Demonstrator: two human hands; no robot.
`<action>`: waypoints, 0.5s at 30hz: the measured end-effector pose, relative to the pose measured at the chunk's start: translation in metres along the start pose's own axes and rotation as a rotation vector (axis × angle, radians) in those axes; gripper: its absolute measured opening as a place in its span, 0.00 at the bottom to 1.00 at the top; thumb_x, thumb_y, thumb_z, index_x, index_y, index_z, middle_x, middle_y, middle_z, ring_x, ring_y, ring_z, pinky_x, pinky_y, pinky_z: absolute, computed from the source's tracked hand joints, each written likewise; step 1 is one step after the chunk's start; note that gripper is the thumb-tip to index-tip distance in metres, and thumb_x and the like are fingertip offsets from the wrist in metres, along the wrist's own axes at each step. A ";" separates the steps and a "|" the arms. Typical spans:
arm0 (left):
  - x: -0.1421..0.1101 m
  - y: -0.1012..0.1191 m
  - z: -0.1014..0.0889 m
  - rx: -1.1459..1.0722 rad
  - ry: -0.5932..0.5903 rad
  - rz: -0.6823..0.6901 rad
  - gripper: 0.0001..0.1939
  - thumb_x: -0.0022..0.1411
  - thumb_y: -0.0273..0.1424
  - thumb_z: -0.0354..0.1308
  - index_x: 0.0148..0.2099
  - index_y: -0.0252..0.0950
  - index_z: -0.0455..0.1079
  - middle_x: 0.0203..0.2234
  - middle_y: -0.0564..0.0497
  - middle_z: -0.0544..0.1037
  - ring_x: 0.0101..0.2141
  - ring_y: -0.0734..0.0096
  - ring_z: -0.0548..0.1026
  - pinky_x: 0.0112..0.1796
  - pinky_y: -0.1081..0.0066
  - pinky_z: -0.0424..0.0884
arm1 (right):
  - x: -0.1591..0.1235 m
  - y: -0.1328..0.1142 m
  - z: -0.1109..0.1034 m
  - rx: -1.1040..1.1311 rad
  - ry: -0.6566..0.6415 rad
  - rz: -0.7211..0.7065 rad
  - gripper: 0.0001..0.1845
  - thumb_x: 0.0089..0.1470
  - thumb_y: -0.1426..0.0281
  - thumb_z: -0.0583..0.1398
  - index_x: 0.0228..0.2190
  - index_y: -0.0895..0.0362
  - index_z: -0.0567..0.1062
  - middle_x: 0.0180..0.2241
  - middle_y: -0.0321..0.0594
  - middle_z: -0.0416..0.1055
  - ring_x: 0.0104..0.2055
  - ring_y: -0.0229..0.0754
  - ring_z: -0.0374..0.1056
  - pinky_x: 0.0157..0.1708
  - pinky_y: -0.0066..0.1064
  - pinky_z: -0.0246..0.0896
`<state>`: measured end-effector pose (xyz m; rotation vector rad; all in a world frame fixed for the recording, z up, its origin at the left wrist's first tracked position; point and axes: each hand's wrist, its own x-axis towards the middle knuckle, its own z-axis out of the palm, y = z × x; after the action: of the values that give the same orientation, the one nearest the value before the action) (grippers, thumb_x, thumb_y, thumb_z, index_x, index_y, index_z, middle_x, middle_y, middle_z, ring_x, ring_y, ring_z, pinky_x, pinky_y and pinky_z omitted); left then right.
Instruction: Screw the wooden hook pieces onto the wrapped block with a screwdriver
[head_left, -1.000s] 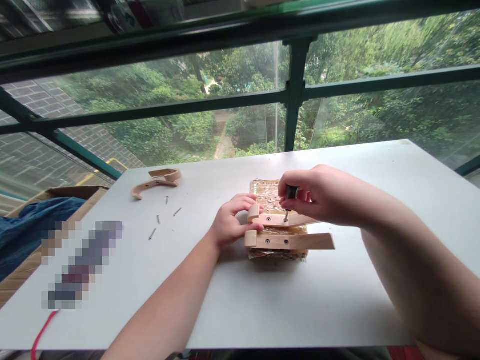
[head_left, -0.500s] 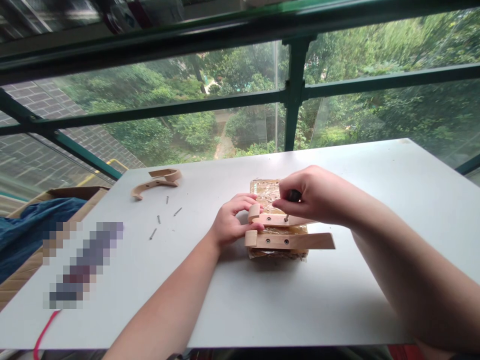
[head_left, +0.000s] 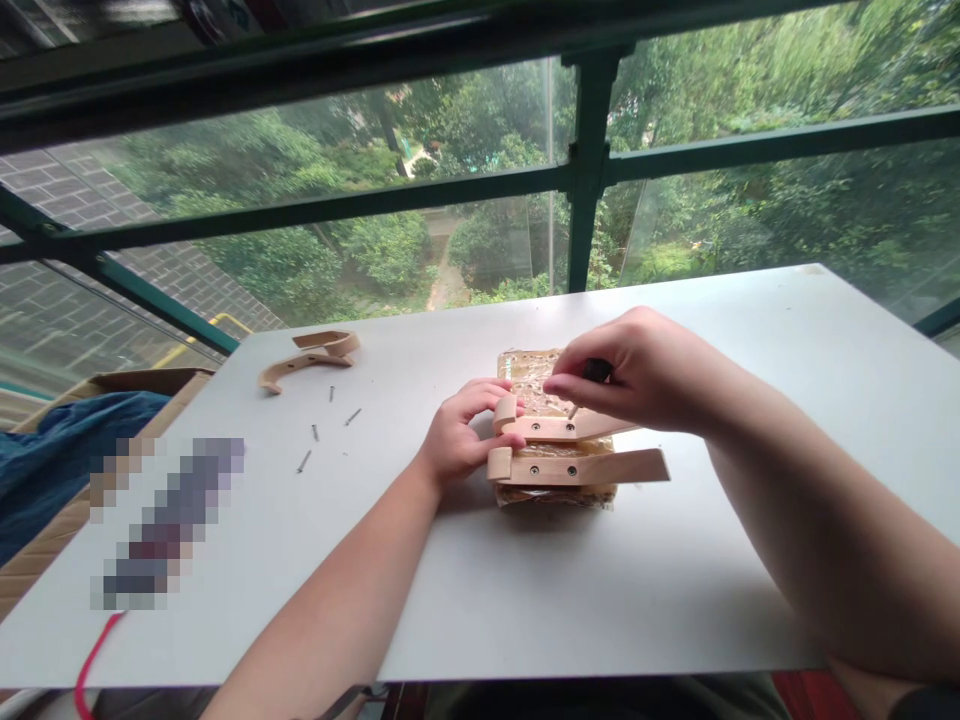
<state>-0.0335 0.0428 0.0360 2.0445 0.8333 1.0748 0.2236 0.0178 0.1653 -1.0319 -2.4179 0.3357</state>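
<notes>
My right hand [head_left: 626, 365] is closed round the dark handle of a screwdriver [head_left: 598, 370]. Its thin shaft points down at the right-hand screw of the farther wooden hook [head_left: 553, 430]; whether the tip touches the screw I cannot tell. My left hand [head_left: 466, 430] holds that hook's curved end, fingers beyond it and thumb on the near side. Parallel and closer to me lies a second wooden hook [head_left: 615, 467] with two screws in it. Both hooks rest across a block wrapped in clear film [head_left: 529, 370], its far part dotted with holes.
Two curved wooden pieces [head_left: 311, 365] lie at the table's far left, with several loose screws [head_left: 352, 416] nearer. A blurred-out object [head_left: 176, 510] with a red cord [head_left: 94, 650] lies further left. Beside the white table [head_left: 525, 600] stands a cardboard box [head_left: 187, 385] holding blue cloth. Windows rise behind.
My right hand has turned and lifted slightly with the screwdriver, whose shaft now leans more. My left hand keeps its hold. The whole view has tilted a little downward.
</notes>
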 end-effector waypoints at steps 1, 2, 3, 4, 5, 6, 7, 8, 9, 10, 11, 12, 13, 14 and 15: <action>0.000 0.000 0.000 0.001 0.004 0.001 0.16 0.50 0.37 0.73 0.41 0.38 0.80 0.41 0.43 0.82 0.53 0.51 0.75 0.56 0.52 0.70 | -0.001 0.000 -0.002 0.006 0.029 -0.014 0.16 0.61 0.61 0.59 0.29 0.57 0.81 0.18 0.33 0.68 0.20 0.31 0.55 0.24 0.28 0.50; 0.000 0.000 0.001 0.000 0.013 0.004 0.15 0.50 0.37 0.73 0.40 0.38 0.80 0.41 0.43 0.82 0.53 0.51 0.75 0.56 0.52 0.71 | -0.001 0.001 -0.003 0.009 0.060 -0.028 0.15 0.61 0.62 0.60 0.29 0.58 0.81 0.19 0.32 0.68 0.21 0.31 0.55 0.25 0.28 0.51; 0.000 0.000 0.001 -0.002 0.026 0.007 0.15 0.50 0.37 0.73 0.40 0.38 0.80 0.41 0.43 0.82 0.53 0.52 0.75 0.56 0.52 0.71 | -0.001 0.002 -0.004 0.006 0.090 -0.036 0.14 0.61 0.63 0.60 0.30 0.58 0.81 0.20 0.33 0.69 0.21 0.31 0.56 0.25 0.28 0.51; -0.001 -0.001 0.002 -0.006 0.042 0.008 0.15 0.50 0.37 0.73 0.40 0.37 0.80 0.41 0.43 0.82 0.53 0.52 0.75 0.56 0.52 0.71 | -0.001 0.004 -0.005 -0.001 0.116 -0.040 0.13 0.61 0.64 0.60 0.31 0.58 0.80 0.21 0.33 0.70 0.22 0.31 0.57 0.26 0.28 0.52; -0.001 -0.001 0.003 -0.014 0.061 0.007 0.15 0.50 0.37 0.73 0.40 0.37 0.80 0.41 0.43 0.82 0.53 0.52 0.75 0.56 0.52 0.71 | -0.001 0.005 -0.005 -0.012 0.136 -0.039 0.12 0.61 0.64 0.60 0.31 0.58 0.80 0.22 0.34 0.71 0.23 0.32 0.58 0.27 0.28 0.52; -0.001 -0.001 0.003 -0.025 0.080 0.005 0.15 0.50 0.36 0.73 0.40 0.37 0.80 0.41 0.43 0.82 0.53 0.52 0.75 0.56 0.52 0.71 | -0.001 0.007 -0.006 -0.025 0.145 -0.036 0.12 0.61 0.65 0.60 0.32 0.58 0.80 0.23 0.35 0.72 0.24 0.33 0.60 0.27 0.28 0.53; -0.001 -0.002 0.004 -0.037 0.097 0.002 0.15 0.51 0.36 0.73 0.41 0.37 0.80 0.41 0.43 0.82 0.53 0.52 0.75 0.56 0.52 0.71 | -0.001 0.009 -0.006 -0.041 0.144 -0.033 0.11 0.61 0.66 0.59 0.33 0.58 0.80 0.25 0.36 0.73 0.25 0.34 0.62 0.28 0.28 0.54; -0.001 -0.002 0.004 -0.049 0.111 -0.001 0.15 0.51 0.36 0.73 0.41 0.37 0.80 0.41 0.43 0.82 0.54 0.51 0.75 0.57 0.52 0.71 | -0.001 0.010 -0.006 -0.059 0.138 -0.028 0.10 0.61 0.67 0.59 0.33 0.58 0.80 0.27 0.37 0.74 0.27 0.35 0.63 0.29 0.29 0.54; -0.001 -0.003 0.005 -0.059 0.121 -0.004 0.15 0.51 0.36 0.73 0.41 0.37 0.80 0.41 0.43 0.82 0.54 0.51 0.75 0.57 0.52 0.71 | -0.001 0.012 -0.006 -0.078 0.129 -0.022 0.09 0.60 0.68 0.59 0.34 0.57 0.80 0.28 0.37 0.75 0.28 0.35 0.64 0.30 0.29 0.55; -0.001 -0.003 0.005 -0.069 0.131 -0.005 0.15 0.51 0.36 0.73 0.41 0.37 0.80 0.41 0.43 0.82 0.54 0.52 0.75 0.57 0.53 0.71 | -0.001 0.013 -0.007 -0.098 0.118 -0.014 0.09 0.60 0.69 0.59 0.34 0.57 0.80 0.28 0.38 0.75 0.28 0.36 0.65 0.30 0.30 0.56; -0.001 -0.003 0.005 -0.079 0.138 -0.006 0.15 0.51 0.35 0.73 0.41 0.37 0.81 0.40 0.44 0.82 0.53 0.52 0.75 0.57 0.53 0.71 | -0.001 0.014 -0.007 -0.116 0.105 -0.001 0.09 0.59 0.69 0.59 0.34 0.57 0.80 0.29 0.38 0.76 0.28 0.36 0.65 0.31 0.30 0.56; -0.001 -0.003 0.005 -0.091 0.147 -0.006 0.14 0.51 0.35 0.73 0.41 0.37 0.81 0.40 0.44 0.82 0.53 0.53 0.75 0.57 0.54 0.71 | -0.001 0.015 -0.008 -0.131 0.089 0.017 0.09 0.59 0.68 0.59 0.34 0.56 0.80 0.29 0.38 0.76 0.28 0.36 0.65 0.31 0.30 0.56; -0.001 -0.003 0.005 -0.103 0.157 -0.008 0.14 0.51 0.35 0.73 0.41 0.38 0.81 0.40 0.44 0.82 0.53 0.54 0.75 0.57 0.55 0.70 | -0.002 0.016 -0.010 -0.141 0.068 0.038 0.09 0.58 0.68 0.59 0.34 0.56 0.80 0.29 0.38 0.76 0.28 0.37 0.65 0.31 0.30 0.56; -0.001 -0.003 0.005 -0.115 0.172 -0.012 0.14 0.51 0.34 0.73 0.41 0.38 0.81 0.40 0.45 0.82 0.53 0.55 0.75 0.57 0.56 0.70 | -0.002 0.017 -0.011 -0.148 0.042 0.062 0.09 0.58 0.67 0.60 0.34 0.55 0.80 0.29 0.38 0.76 0.28 0.37 0.65 0.30 0.31 0.57; -0.001 -0.003 0.005 -0.125 0.192 -0.021 0.14 0.51 0.34 0.72 0.41 0.38 0.81 0.41 0.45 0.82 0.53 0.55 0.75 0.57 0.57 0.70 | -0.003 0.017 -0.013 -0.154 0.011 0.086 0.09 0.57 0.66 0.60 0.35 0.55 0.81 0.29 0.38 0.77 0.28 0.37 0.66 0.31 0.31 0.57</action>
<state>-0.0302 0.0425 0.0313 1.8461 0.8574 1.2939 0.2425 0.0283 0.1685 -1.2031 -2.4244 0.1742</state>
